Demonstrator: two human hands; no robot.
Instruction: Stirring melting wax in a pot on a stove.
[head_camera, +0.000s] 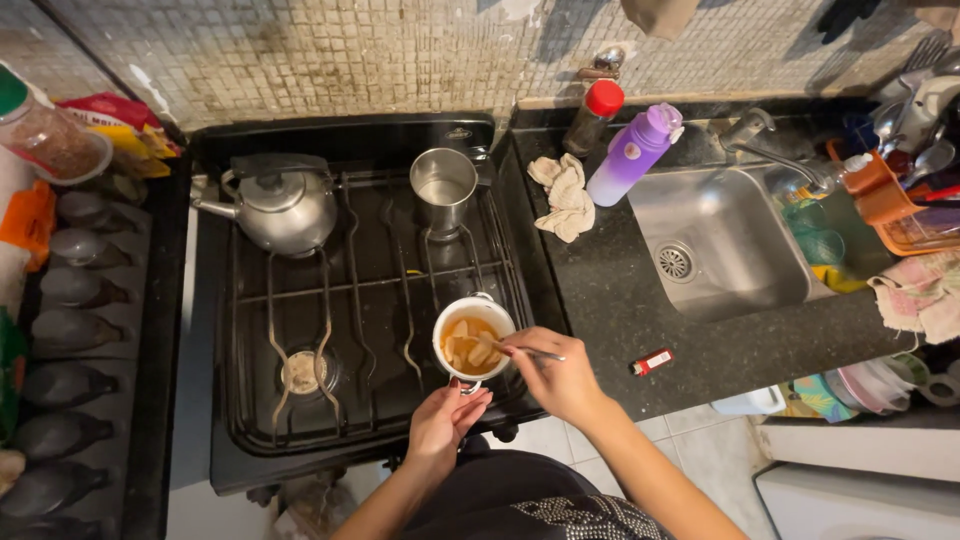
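1. The left hand (443, 420) grips the handle of the white pot (472, 338), which sits on the front burner of the stove (250, 400).
2. The right hand (562, 378) pinches a utensil (528, 351), its tip dipped among pale pieces in brown liquid; the cooking looks midway.

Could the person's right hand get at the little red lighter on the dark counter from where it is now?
Probably yes. The lighter lies on bare counter just beside the right hand, nothing between them. But that hand holds a utensil in the white pot, so it would need freeing first.

Head view, steeply down over stove (350, 300)
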